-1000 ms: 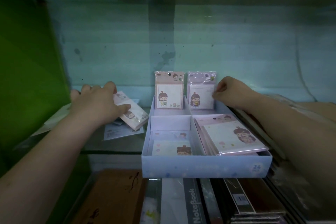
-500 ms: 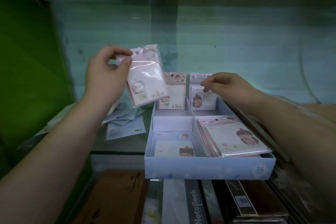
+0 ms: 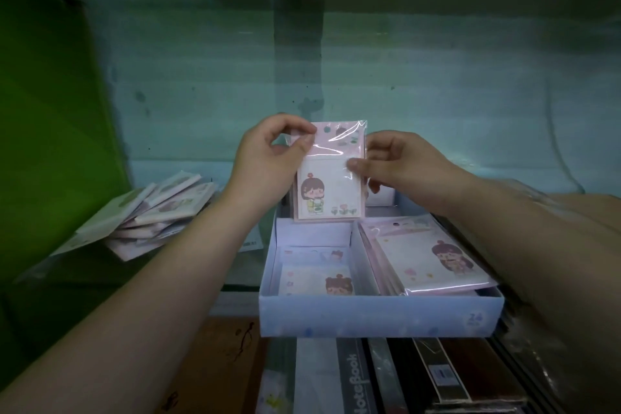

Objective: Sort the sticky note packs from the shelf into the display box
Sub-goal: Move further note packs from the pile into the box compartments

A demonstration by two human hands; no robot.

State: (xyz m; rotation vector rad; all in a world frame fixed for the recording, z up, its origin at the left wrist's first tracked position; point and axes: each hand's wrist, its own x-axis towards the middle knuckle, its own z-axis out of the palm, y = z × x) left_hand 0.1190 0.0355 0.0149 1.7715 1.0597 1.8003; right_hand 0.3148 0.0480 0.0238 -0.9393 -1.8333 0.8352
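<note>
Partly done: left hand (image 3: 265, 158) and right hand (image 3: 400, 161) pinch one sticky note pack (image 3: 331, 175) upright over the display box (image 3: 379, 316) rear; filled front compartments, loose pile (image 3: 158, 212) left of box remains.

Dim greenish-teal light, glare on the pack's plastic wrap (image 3: 339, 141), wide-angle bending and softness at edges
</note>
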